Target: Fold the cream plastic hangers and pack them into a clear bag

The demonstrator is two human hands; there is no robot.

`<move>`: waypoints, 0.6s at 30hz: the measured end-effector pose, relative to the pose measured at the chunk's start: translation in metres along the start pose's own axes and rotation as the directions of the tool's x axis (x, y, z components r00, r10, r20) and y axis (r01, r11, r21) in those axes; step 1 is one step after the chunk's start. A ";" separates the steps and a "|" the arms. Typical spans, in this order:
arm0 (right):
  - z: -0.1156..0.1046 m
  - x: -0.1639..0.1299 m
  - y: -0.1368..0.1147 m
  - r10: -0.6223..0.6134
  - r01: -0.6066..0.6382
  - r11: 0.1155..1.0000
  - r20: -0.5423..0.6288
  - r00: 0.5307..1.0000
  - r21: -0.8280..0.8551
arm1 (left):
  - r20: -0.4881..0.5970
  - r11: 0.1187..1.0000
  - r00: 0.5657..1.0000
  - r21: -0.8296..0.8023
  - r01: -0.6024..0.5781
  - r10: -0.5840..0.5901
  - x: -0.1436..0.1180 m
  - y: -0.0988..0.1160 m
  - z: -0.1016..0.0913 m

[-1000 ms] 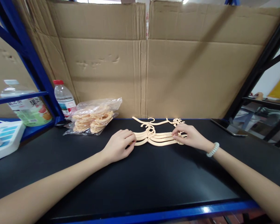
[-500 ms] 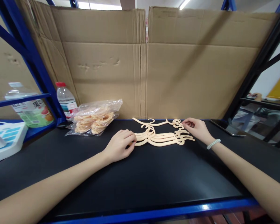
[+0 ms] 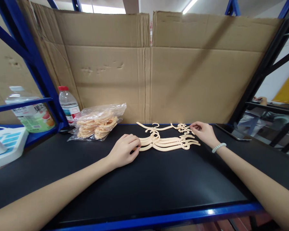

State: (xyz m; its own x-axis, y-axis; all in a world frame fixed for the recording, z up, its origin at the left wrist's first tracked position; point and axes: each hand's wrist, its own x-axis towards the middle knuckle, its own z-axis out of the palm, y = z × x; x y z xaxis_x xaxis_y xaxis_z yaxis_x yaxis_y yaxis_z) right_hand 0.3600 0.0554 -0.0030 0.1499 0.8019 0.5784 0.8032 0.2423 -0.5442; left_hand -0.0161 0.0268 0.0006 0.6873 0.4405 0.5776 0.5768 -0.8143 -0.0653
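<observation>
Several cream-coloured hangers (image 3: 167, 148) lie nested in a row on the black tabletop, hooks pointing away from me. My left hand (image 3: 125, 149) is closed around their left ends, with its fingertips hiding those ends. One more hanger (image 3: 162, 128) lies apart behind the row. Beside its right end is a small heap of cream curved pieces (image 3: 183, 128), too tangled to tell one by one. My right hand (image 3: 202, 132), wearing a pale bead bracelet (image 3: 219, 147), pinches at the right edge of this heap. Thumb and fingers meet on the tip of a cream piece there.
A clear plastic bag (image 3: 96, 123) of cream hangers stands at the back left, near a red-capped bottle (image 3: 69, 104) and a large juice bottle (image 3: 33, 114). A white and blue tray (image 3: 11, 144) sits far left. A dark tablet (image 3: 232, 132) lies right. Cardboard (image 3: 195, 80) walls the back.
My right hand has shifted slightly right, away from the hanger row, with its fingers still pinched. My left hand stays in place. The view has tilted and shifted a little.
</observation>
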 end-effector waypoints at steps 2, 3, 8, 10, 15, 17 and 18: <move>-0.002 0.002 0.004 0.031 -0.031 0.999 -0.015 0.999 -0.020 | 0.005 1.000 1.000 -0.003 0.000 0.000 0.000 0.000 0.000; -0.003 0.003 0.006 0.046 -0.046 0.998 -0.018 0.999 -0.030 | 0.008 1.000 1.000 -0.003 0.002 -0.002 -0.001 0.000 0.000; -0.003 0.008 0.021 0.111 -0.107 0.989 0.029 0.993 -0.103 | -0.005 0.999 0.999 -0.002 0.039 -0.039 0.001 -0.002 -0.001; -0.001 0.011 0.027 0.130 -0.120 0.982 0.066 0.989 -0.143 | 0.010 0.997 0.997 0.024 0.080 -0.080 0.004 -0.006 -0.002; 0.002 0.015 0.037 0.174 -0.135 0.965 0.163 0.971 -0.227 | 0.161 0.972 0.963 0.128 0.198 -0.217 0.024 -0.032 0.000; 0.002 0.015 0.038 0.184 -0.135 0.960 0.191 0.964 -0.245 | 0.193 0.963 0.949 0.151 0.222 -0.249 0.037 -0.048 0.007; 0.002 0.015 0.038 0.187 -0.134 0.959 0.201 0.962 -0.251 | 0.211 0.961 0.943 0.161 0.226 -0.257 0.044 -0.056 0.011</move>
State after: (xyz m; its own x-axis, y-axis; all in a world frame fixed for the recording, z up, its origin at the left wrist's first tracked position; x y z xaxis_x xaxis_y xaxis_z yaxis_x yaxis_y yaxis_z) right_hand 0.3918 0.0781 -0.0168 0.1785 0.9262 0.3321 0.8947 -0.0124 -0.4464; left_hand -0.0135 0.0964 0.0206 0.5931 0.7046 0.3895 0.7804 -0.6221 -0.0628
